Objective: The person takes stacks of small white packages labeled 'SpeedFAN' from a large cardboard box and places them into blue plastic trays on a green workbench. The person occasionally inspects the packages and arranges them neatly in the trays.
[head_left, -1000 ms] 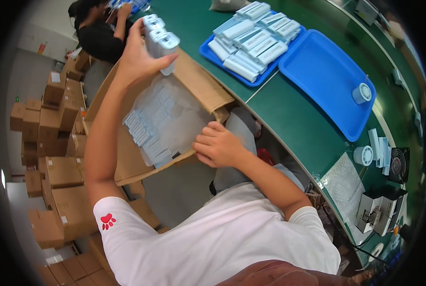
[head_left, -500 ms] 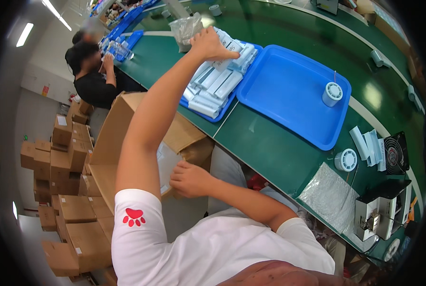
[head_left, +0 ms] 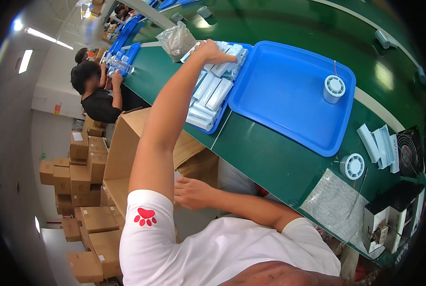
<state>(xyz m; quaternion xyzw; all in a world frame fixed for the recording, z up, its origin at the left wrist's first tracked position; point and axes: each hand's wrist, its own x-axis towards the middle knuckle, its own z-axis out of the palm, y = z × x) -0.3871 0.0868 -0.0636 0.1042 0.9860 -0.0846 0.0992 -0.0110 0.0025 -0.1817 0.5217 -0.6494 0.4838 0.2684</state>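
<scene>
My left hand [head_left: 213, 53] reaches out over a pile of pale-blue and white oblong packets [head_left: 212, 90] in a blue tray [head_left: 219, 125]. Its fingers and thumb are spread around packets at the far end of the pile; the palm hides part of that grip. My right hand [head_left: 193, 193] is held low in front of my body, beside an open cardboard box [head_left: 122, 148]. Its fingers are curled, and whatever may be inside them is hidden. To the right lies a second blue tray [head_left: 279, 105] with one small white round fan [head_left: 334, 89] near its right end.
A clear bag [head_left: 176, 42] stands beyond the packets. On the right are another round fan [head_left: 352, 166], loose packets [head_left: 377, 145], a black square fan [head_left: 410, 152], a bubble-wrap sheet [head_left: 334, 200] and a white-black device [head_left: 389, 219]. Stacked cartons [head_left: 103, 219] and people [head_left: 98, 97] are at left.
The printed packet under my left hand has gone from tilted up to lying lower on the pile. My right hand stays by the box. The whole view has shifted slightly.
</scene>
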